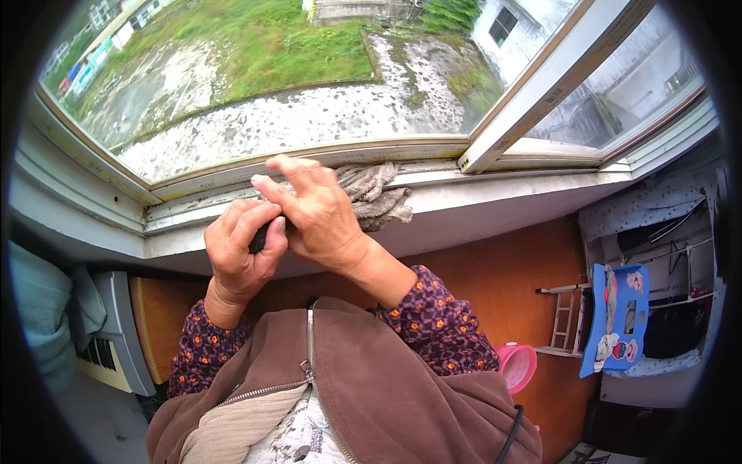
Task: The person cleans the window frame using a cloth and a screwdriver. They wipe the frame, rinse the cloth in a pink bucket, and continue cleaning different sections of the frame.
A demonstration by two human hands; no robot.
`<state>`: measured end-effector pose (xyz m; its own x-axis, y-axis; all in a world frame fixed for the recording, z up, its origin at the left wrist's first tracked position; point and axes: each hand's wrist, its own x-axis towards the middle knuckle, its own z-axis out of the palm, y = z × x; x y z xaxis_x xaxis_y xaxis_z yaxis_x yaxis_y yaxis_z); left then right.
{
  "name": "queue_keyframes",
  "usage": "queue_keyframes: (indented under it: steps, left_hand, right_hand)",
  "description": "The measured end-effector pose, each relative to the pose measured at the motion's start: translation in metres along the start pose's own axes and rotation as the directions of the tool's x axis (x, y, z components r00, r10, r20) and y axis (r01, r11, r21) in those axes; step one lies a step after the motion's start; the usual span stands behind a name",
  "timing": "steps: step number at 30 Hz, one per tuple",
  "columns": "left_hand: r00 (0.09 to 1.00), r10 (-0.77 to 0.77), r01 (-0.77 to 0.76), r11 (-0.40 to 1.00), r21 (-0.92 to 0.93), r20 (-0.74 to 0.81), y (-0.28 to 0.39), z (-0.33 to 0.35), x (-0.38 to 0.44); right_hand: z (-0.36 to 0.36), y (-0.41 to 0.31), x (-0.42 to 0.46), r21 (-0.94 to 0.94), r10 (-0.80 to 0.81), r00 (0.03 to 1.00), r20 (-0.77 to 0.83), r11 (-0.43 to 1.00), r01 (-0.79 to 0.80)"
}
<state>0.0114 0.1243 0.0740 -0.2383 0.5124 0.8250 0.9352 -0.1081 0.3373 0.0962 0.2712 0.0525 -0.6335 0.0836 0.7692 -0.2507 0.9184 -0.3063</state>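
My left hand (240,240) is closed around a small black object (258,239), mostly hidden by the fingers, so its kind is unclear. My right hand (319,211) is raised beside it, thumb and fingers spread, its fingertips close to the left hand's; whether it also touches the black object cannot be told. Behind the right hand a crumpled, dirty grey cloth (379,200) lies on the white window sill (452,194). Both hands are over the sill, in front of the sliding window's lower track (185,216), which has dark grime along it.
A sliding window frame (556,81) rises at the right of the sill. On the wooden floor (493,272) stands a pink bucket (517,366). Farther right are a blue folding table (617,319) and a clothes rack (687,255). An electronic keyboard (113,342) stands at the left, beside light-blue fabric (40,313).
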Motion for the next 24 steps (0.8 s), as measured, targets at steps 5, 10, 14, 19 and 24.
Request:
queue_keyframes:
  steps: [5, 10, 14, 19, 24]
  left_hand:
    - [0.99, -0.087, 0.084, 0.996, 0.032, 0.109, -0.028, 0.009, -0.001]
    - [0.99, -0.092, 0.093, 0.996, -0.004, 0.102, -0.027, 0.046, 0.018]
    - [0.976, -0.162, 0.156, 0.986, 0.055, 0.148, -0.023, 0.014, 0.034]
    - [0.955, -0.261, 0.262, 0.965, 0.01, 0.145, -0.018, 0.064, 0.043]
    - [0.978, -0.119, 0.104, 0.99, 0.092, 0.174, 0.003, 0.077, 0.065]
  right_hand:
    - [0.033, 0.022, -0.003, 0.126, 0.147, 0.979, 0.141, 0.978, -0.166]
    - [0.013, 0.05, -0.007, 0.103, 0.193, 0.975, 0.107, 0.974, -0.203]
    - [0.027, 0.026, 0.008, 0.171, 0.211, 0.974, 0.088, 0.96, -0.223]
    - [-0.007, 0.062, -0.003, 0.08, 0.266, 0.954, 0.135, 0.957, -0.278]
    - [-0.02, 0.074, -0.012, 0.183, 0.25, 0.968, 0.029, 0.95, -0.251]
